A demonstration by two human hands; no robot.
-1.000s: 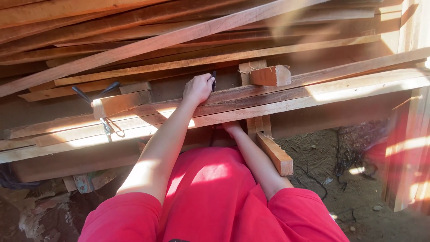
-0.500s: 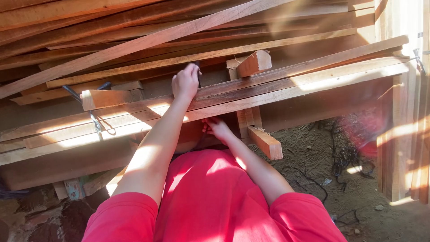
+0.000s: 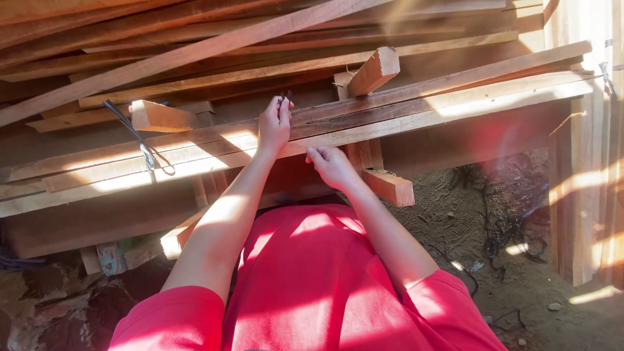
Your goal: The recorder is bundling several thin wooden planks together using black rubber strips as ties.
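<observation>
**Two hands at the long plank, a dark tool pinched over its far edge**

The left hand (image 3: 273, 125) rests on top of a long wooden plank (image 3: 403, 110) that runs across the view from lower left to upper right. Its fingers (image 3: 281, 106) are closed around a small dark tool (image 3: 286, 97), only the tip of which shows above the knuckles; what kind of tool it is cannot be told. The tool stands at the far edge of the plank, just beyond the fingertips.

The right hand (image 3: 331, 166) sits at the near edge of the same plank, slightly lower and to the right of the left. Its fingers (image 3: 316, 155) are loosely curled and touch the plank's underside or front face; they hold nothing that can be seen.

The plank's long axis lies crosswise to both forearms, so the hands meet it from the side, one over, one under. The left hand is the nearer to the tool.

A short wooden block (image 3: 374, 70) lies tilted on the plank just right of the hands. Another block (image 3: 159, 117) sits to the left, by a dark clamp or wire (image 3: 140, 140). More stacked lumber (image 3: 195, 39) fills the background.
</observation>
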